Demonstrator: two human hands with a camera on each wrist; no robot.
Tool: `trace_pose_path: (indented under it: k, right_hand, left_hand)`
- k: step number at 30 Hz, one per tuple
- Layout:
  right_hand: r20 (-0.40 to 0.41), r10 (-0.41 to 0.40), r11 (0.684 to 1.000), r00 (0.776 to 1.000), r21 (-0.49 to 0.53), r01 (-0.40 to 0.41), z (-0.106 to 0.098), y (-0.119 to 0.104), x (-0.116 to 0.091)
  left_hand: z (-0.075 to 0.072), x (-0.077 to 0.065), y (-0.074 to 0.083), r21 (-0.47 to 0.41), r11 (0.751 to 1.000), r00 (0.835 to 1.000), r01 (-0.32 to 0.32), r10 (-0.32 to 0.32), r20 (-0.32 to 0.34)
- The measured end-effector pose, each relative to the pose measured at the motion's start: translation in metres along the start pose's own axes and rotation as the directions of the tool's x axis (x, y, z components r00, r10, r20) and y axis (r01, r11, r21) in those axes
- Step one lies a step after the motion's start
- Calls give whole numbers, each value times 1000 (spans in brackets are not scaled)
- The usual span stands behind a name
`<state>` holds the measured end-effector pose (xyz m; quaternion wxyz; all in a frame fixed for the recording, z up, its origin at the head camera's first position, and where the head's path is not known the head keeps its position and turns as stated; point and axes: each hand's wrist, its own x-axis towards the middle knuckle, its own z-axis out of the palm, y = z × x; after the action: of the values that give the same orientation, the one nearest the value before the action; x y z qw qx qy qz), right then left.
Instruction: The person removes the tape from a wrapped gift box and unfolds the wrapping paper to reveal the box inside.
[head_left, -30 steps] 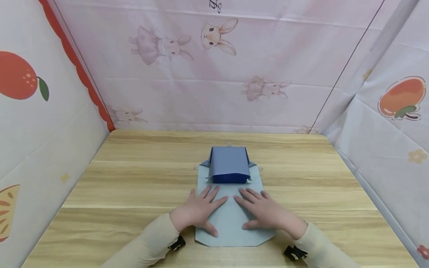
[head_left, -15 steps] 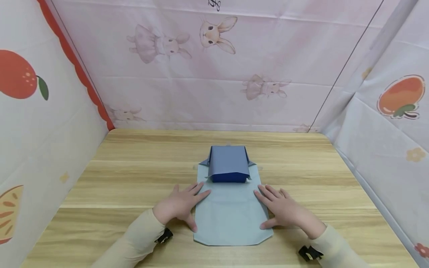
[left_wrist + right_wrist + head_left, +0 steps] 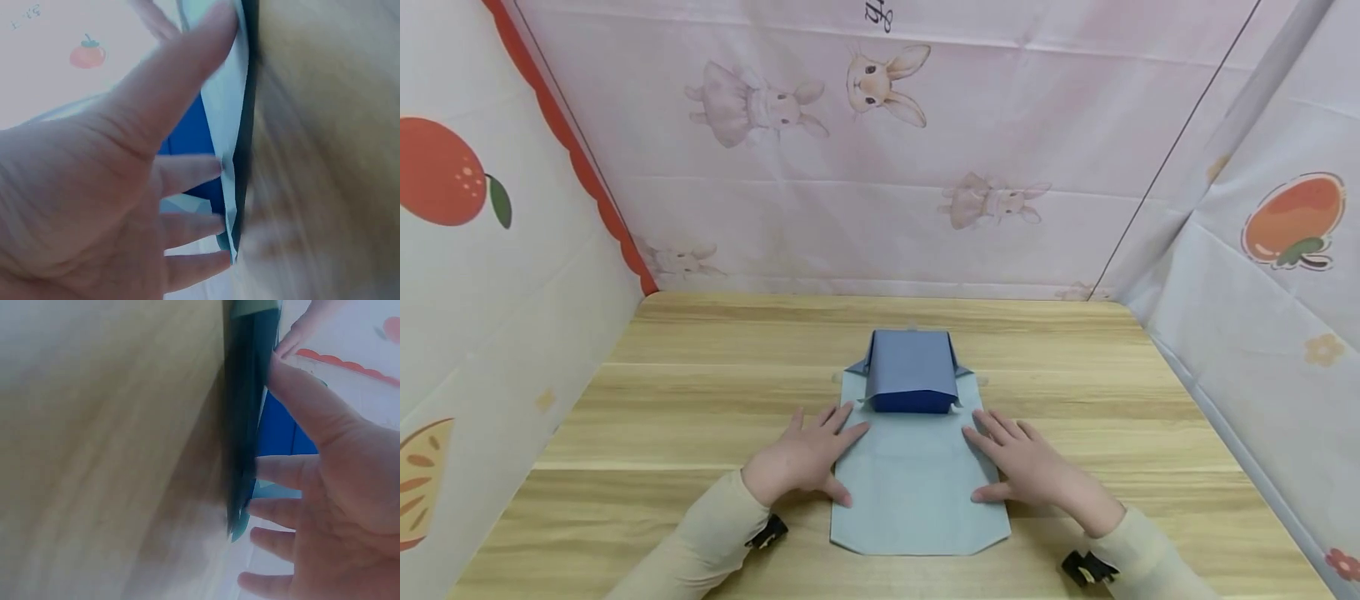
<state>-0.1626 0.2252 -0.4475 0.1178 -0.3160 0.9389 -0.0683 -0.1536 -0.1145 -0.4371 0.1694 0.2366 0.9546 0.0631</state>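
A pale blue paper sheet (image 3: 917,483) with cut-off near corners lies on the table. On its far end stands a dark blue box (image 3: 913,402), covered by a grey-blue paper flap (image 3: 913,360). My left hand (image 3: 801,457), fingers spread, rests on the sheet's left edge. Opposite it, my right hand (image 3: 1026,463) touches the right edge with fingers apart. Thumb and fingertips of the left hand (image 3: 119,156) meet the sheet's rim in the left wrist view. The right wrist view has the right hand (image 3: 350,481) alongside the dark edge of the sheet.
The wood-grain table (image 3: 715,375) runs back to a pink rabbit-print curtain (image 3: 842,167). Fruit-print curtains flank it on the left (image 3: 497,292) and right (image 3: 1247,275). Small translucent tabs (image 3: 982,381) stick out beside the flap. Black wrist devices (image 3: 767,532) are on both sleeves.
Both hands have moved outward from the middle of the sheet to its side edges. Over the last half second they have barely moved, the thumbs now slightly further in. The box stays put.
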Motion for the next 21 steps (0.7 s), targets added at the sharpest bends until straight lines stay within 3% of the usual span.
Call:
trace_pose_path:
  k: [5,10,15,21]
  right_hand:
    - [-104,-72,997,992,-14,71,0,3,12]
    - [-227,-155,988,961,-59,146,-6,4,22]
    - [-284,-155,987,946,-88,135,-14,2,29]
    - [-353,-114,992,929,-88,89,-27,5,37]
  left_hand:
    - [1,7,3,55,998,988,-20,29,-152]
    - [-2,14,6,97,995,971,-26,48,-233]
    - [-9,17,7,84,996,961,-27,49,-273]
    - [-24,22,5,133,991,931,-25,71,-358]
